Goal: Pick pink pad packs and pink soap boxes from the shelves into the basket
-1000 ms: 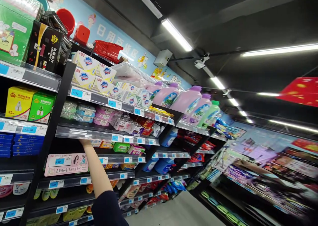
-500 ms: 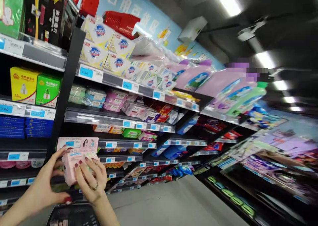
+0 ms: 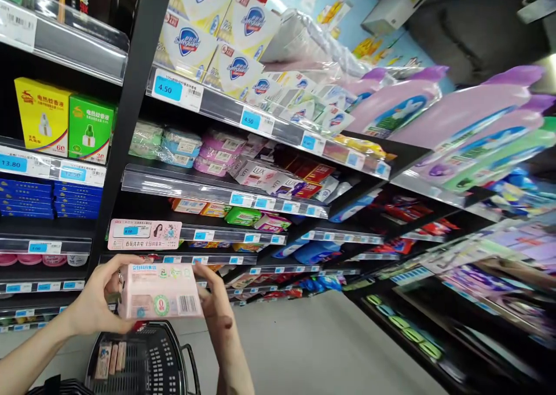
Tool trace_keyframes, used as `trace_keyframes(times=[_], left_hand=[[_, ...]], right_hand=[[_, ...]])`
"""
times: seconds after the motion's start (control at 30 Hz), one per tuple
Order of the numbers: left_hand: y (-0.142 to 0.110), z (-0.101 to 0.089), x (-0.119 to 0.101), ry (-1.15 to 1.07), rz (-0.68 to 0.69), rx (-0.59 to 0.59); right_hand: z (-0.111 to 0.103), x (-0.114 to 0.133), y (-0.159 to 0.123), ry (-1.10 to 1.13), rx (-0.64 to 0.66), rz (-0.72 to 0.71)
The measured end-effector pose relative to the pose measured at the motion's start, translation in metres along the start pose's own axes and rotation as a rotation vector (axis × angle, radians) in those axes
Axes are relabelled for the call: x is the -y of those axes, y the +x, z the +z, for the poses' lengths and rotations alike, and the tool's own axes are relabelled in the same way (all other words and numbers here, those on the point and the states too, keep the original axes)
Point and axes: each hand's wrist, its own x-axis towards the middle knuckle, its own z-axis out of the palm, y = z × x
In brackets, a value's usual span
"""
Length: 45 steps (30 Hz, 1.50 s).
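Observation:
A pink soap pack (image 3: 161, 291), with Chinese print and a barcode on the face toward me, is held above the shopping basket. My left hand (image 3: 98, 296) grips its left end, thumb underneath and fingers at the upper edge. At its right end is my right hand (image 3: 219, 302), with fingers curled at the upper corner and partly hidden behind the pack. Below hangs or stands the black shopping basket (image 3: 174, 337), with several small pink packs (image 3: 113, 357) lying in it; its support is not visible.
Shelves ahead hold Safeguard soap boxes (image 3: 191, 40), LUX soap boxes (image 3: 260, 175) and pink detergent bottles (image 3: 399, 108). A pink shelf sign (image 3: 145, 236) juts out just behind the pack. Grey floor (image 3: 304, 343) runs along the aisle, with another shelf (image 3: 417, 308) on the right.
The soap pack has come away from the shelf sign, lower and nearer, and turned its barcode face toward me. My right hand has shifted from its front to its right end. More of the basket shows.

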Motion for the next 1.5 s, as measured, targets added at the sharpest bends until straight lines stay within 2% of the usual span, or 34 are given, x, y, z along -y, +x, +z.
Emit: trace_keyframes(times=[0.03, 0.1, 0.17, 0.27, 0.37, 0.47, 0.57, 0.67, 0.77, 0.87, 0.93, 1.0, 1.13, 1.23, 1.37, 1.43, 1.5], left_hand=[[-0.002, -0.003, 0.002, -0.017, 0.006, 0.02], [-0.004, -0.007, 0.006, -0.059, 0.02, 0.055], [-0.005, -0.009, 0.008, -0.091, 0.016, 0.079], [-0.004, -0.011, 0.007, -0.085, 0.026, 0.088], [0.0, -0.013, 0.002, 0.029, 0.086, 0.066], [0.006, -0.015, -0.001, 0.246, 0.134, 0.027], [0.012, -0.017, 0.002, 0.46, 0.212, -0.02], [0.018, -0.016, 0.006, 0.624, 0.304, -0.069], [0.022, -0.014, 0.01, 0.686, 0.345, -0.097], [0.024, -0.014, 0.012, 0.677, 0.344, -0.107], [0.024, -0.016, 0.013, 0.656, 0.323, -0.108], [0.022, -0.018, 0.015, 0.592, 0.287, -0.119], [0.015, -0.015, 0.015, 0.342, 0.276, -0.171], [0.012, -0.004, 0.013, 0.214, 0.353, -0.19], [0.017, 0.009, 0.013, 0.226, 0.38, -0.125], [0.021, 0.013, 0.014, 0.305, 0.413, -0.1], [0.024, 0.015, 0.013, 0.405, 0.487, -0.128]], right_hand=[[0.003, -0.002, -0.003, 0.121, 0.027, 0.099], [0.014, -0.002, -0.008, 0.25, 0.071, 0.208], [0.028, 0.003, -0.011, 0.313, -0.012, 0.263], [0.047, 0.014, -0.012, 0.373, -0.204, 0.279], [0.056, 0.024, -0.01, 0.374, -0.247, 0.242], [0.054, 0.029, -0.009, 0.234, -0.217, 0.171], [0.05, 0.028, -0.012, -0.072, -0.232, 0.021], [0.056, 0.024, -0.017, -0.409, -0.293, -0.147], [0.071, 0.019, -0.022, -0.622, -0.422, -0.206], [0.082, 0.015, -0.024, -0.645, -0.479, -0.209], [0.079, 0.012, -0.021, -0.571, -0.478, -0.224], [0.071, 0.008, -0.014, -0.399, -0.423, -0.184], [0.055, -0.009, 0.009, 0.259, -0.226, 0.084], [0.062, -0.029, 0.019, 0.631, -0.181, 0.236], [0.087, -0.048, 0.016, 0.81, -0.166, 0.354], [0.098, -0.051, 0.014, 0.801, -0.15, 0.361], [0.104, -0.053, 0.016, 0.681, -0.159, 0.288]])
